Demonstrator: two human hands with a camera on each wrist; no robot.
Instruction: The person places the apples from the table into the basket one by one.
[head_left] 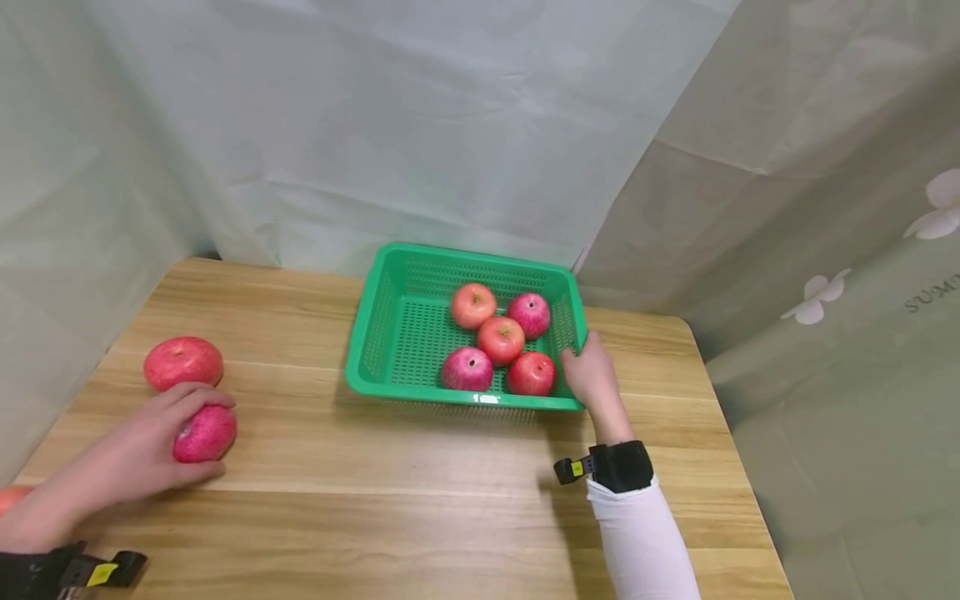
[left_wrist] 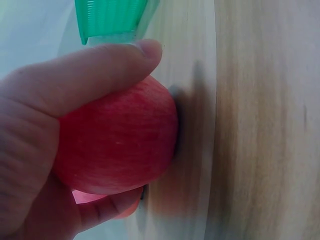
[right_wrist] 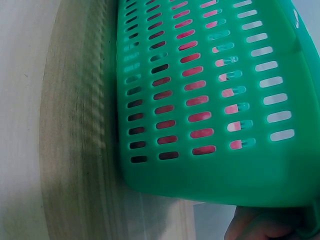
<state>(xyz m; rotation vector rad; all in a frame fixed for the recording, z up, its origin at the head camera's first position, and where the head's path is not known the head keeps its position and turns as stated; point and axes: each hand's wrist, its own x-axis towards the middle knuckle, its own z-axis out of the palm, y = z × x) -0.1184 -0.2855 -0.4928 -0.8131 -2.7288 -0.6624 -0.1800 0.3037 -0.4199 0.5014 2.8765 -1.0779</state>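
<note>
My left hand [head_left: 146, 450] holds a dark red apple [head_left: 205, 433], thumb on one side and fingers on the other. In the left wrist view the apple [left_wrist: 117, 137] is at the wooden surface; I cannot tell whether it touches. A larger-looking red apple [head_left: 183, 363] lies just beyond that hand. My right hand [head_left: 592, 375] grips the right end of a green plastic basket [head_left: 468, 398], with the thumb inside the rim. Several apples [head_left: 501, 340] sit in the basket's middle and right part. From the right wrist, only some fingers [right_wrist: 260, 225] show below the basket corner.
A wooden table [head_left: 390, 517] carries everything. Part of another apple [head_left: 11, 497] shows at the left edge, beside the left forearm. Pale hanging sheets [head_left: 420, 125] enclose the back and sides, close behind the basket.
</note>
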